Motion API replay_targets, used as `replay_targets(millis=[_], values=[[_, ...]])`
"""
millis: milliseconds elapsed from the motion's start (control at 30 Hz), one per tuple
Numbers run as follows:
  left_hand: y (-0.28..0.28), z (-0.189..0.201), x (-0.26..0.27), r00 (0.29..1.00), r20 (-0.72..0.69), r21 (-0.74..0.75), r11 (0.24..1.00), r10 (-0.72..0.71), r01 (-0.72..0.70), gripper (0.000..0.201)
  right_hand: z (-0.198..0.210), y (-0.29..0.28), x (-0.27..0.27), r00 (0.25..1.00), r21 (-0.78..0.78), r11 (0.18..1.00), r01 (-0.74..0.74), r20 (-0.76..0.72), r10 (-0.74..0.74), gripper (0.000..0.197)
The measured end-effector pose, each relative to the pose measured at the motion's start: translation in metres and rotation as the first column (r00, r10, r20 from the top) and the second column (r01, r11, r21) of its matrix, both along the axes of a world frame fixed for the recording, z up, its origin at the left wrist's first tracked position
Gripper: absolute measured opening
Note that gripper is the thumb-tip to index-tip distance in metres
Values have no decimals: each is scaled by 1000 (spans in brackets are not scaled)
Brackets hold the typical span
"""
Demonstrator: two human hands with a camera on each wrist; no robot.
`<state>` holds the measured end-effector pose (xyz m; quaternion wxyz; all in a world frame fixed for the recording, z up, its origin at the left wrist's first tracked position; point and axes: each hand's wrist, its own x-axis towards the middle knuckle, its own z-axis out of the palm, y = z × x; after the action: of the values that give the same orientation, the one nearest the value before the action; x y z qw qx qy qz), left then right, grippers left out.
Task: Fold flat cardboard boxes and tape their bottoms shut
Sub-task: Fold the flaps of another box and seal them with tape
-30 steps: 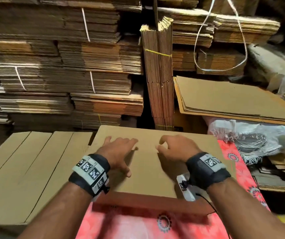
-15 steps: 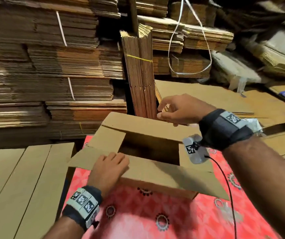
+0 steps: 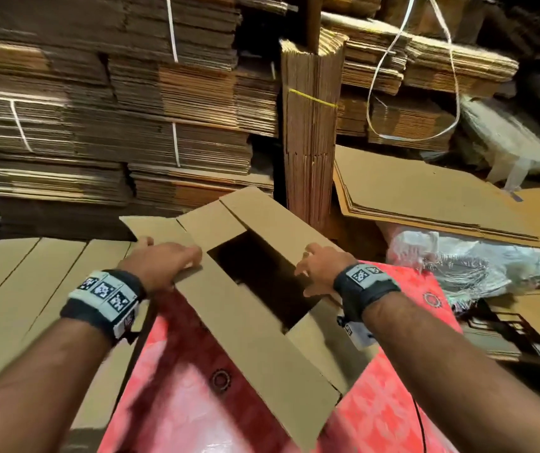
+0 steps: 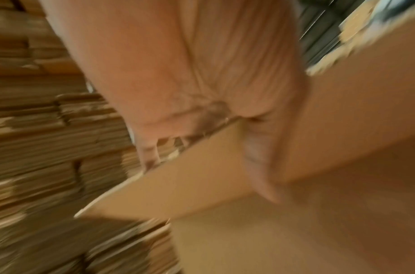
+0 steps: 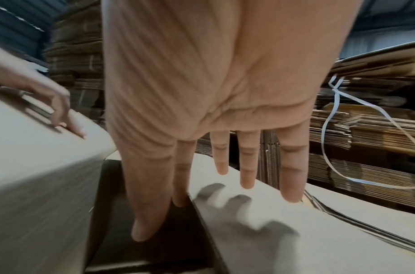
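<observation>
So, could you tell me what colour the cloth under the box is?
Red cloth, patterned; head view.

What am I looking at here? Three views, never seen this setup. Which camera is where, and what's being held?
No machine: a person folds boxes bare-handed, wearing cameras. The wide picture comes from a head camera looking down at both hands. The other two come from cameras strapped on each wrist, looking along the palm to the fingers.

A cardboard box, popped open with flaps still loose, sits on a red patterned cloth. The left hand grips one flap's edge, thumb under it in the left wrist view. The right hand is flat, fingers straight, at the opposite flap; contact is unclear. Flat cardboard sheets lie to the left; bundled stacks stand behind.
</observation>
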<state>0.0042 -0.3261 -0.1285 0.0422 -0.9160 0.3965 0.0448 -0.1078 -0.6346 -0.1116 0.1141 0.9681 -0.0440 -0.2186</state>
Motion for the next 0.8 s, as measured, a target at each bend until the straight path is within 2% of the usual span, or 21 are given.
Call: replay_targets(millis=[67,100,133,200,267,400,500,600,700,800], values=[[-11,17,-15,991,-110,108,990,-80,91,52,-4,0,1,1000,-16,1000,-14,26,14,56],[-17,22,-25,982,-141,129,982,-122,140,62,-3,-3,1,997,-24,1000,-18,68,19,55],[-24,25,-33,974,-148,120,975,-170,188,64,0,-7,1,993,-27,1000,-14,115,17,54],[-36,25,-42,968,-122,102,967,-221,234,57,17,-20,-1,980,-44,999,-8,198,16,50],[-46,31,-48,972,-100,117,968,-213,224,53,38,-40,-4,963,-84,996,33,271,-9,49],[-62,43,-60,967,-68,103,963,-245,251,44,65,-86,-8,901,-135,957,256,393,-185,53],[-83,53,-89,951,-12,93,947,-308,307,45,55,-112,-4,900,-73,936,344,310,-306,46],[-105,44,-127,934,0,41,933,-358,357,45,29,-129,1,878,-9,907,420,258,-404,45],[-117,20,-162,928,-33,75,925,-371,372,43,5,-143,7,877,51,900,434,204,-435,63],[-120,7,-178,936,-124,100,935,-329,341,48,0,-146,8,866,103,901,421,248,-433,76]])
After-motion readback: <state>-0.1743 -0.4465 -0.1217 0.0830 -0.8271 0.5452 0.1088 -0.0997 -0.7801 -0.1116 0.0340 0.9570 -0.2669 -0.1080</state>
